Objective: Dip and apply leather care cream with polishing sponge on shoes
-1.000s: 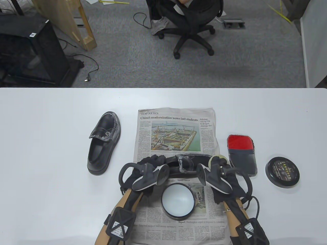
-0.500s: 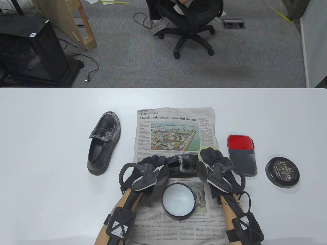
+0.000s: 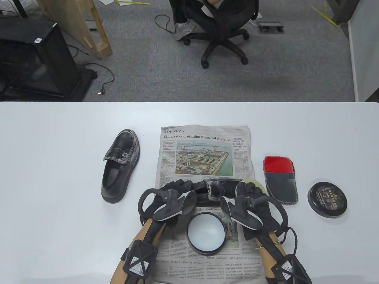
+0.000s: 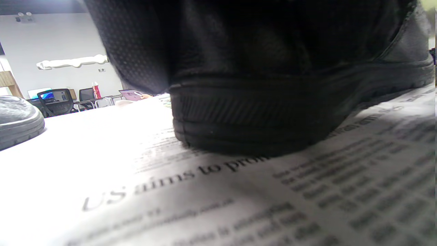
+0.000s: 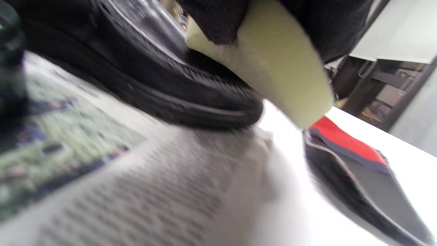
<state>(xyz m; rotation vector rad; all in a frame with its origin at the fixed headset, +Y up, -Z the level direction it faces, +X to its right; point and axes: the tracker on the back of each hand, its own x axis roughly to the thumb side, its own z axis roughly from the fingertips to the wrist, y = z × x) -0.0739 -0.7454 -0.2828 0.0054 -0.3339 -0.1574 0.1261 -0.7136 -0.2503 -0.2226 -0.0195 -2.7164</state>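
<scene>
We have the sponge [image 5: 273, 71] pinched in our right hand [image 3: 251, 196], its pale yellow edge poking out past the gloved fingertips and sitting against the toe end of the shoe [image 3: 217, 189]. That shoe lies crosswise on the newspaper [image 3: 204, 153], just beyond both hands, so any stray cream lands on paper and not on the tabletop [image 3: 59, 153]. Our left hand [image 3: 173, 192] is curled over the heel end; in the left wrist view the heel fills the frame and rests flat on the print, so we judge that hand is there to brace the shoe against the rubbing. The open cream tin [image 3: 206, 232] sits on the paper just near of the shoe, between our wrists, a short reach for the next dip. Its lid [image 3: 327, 199] lies off to the right on the bare tabletop, with the red and grey mitt [image 3: 280, 179] between it and the paper, kept handy for buffing, we suppose. The other shoe [image 3: 120, 165] stands apart to the left, toe pointing away, with pale smears on its upper, so it looks already creamed, while the one under our hands is the one in work
</scene>
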